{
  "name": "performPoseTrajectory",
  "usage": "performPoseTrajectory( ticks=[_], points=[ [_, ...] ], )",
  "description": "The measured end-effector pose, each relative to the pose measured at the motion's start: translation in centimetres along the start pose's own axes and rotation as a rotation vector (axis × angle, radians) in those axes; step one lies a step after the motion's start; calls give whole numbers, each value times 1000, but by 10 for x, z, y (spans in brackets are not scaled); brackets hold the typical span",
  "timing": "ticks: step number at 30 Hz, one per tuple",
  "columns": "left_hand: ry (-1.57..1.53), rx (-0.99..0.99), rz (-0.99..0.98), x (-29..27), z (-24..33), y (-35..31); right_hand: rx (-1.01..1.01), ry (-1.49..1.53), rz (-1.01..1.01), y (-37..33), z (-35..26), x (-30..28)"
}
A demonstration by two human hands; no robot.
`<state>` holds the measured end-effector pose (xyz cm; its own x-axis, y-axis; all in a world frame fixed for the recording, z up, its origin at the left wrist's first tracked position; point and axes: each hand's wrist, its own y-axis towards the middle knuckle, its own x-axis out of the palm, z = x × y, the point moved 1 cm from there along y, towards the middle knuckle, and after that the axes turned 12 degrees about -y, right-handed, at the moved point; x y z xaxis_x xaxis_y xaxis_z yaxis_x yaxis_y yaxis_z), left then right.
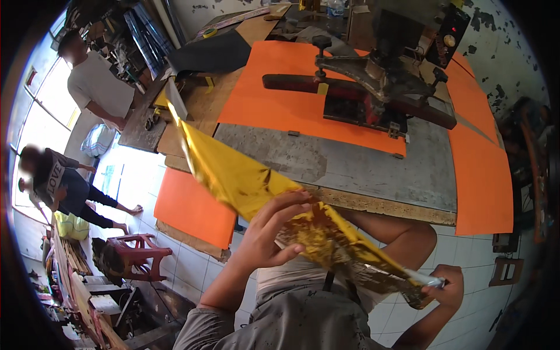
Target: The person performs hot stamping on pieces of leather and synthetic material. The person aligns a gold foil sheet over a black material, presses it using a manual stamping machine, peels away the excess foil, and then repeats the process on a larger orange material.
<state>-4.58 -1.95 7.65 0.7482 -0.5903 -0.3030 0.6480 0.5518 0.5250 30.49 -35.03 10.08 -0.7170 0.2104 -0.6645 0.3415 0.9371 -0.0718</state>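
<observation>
Shiny, creased gold metallic foil sheet held aslant by two bare hands, in front of the table's near edge.
Left hand half open, fingers loosely spread on the foil, thumb apart; right hand closed around its lower, silvery-white end. Table: grey flat top, worn near edge; bright orange flat sheets toward the far edge, under a dark metal press with a curved arm. White tiled floor; dark red plastic stool and two people off to the left. Foil bright yellow-gold at its upper end, wrinkled, darker and mirror-like lower down.
</observation>
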Motion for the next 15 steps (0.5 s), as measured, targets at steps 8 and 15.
performPoseTrajectory(
  ticks=[8,15],
  points=[
    [398,25,156,-69,-54,41,134,-10,297,-3,47,-24],
    [726,-69,136,-167,-123,83,145,-282,291,28,65,-54]
  ],
)
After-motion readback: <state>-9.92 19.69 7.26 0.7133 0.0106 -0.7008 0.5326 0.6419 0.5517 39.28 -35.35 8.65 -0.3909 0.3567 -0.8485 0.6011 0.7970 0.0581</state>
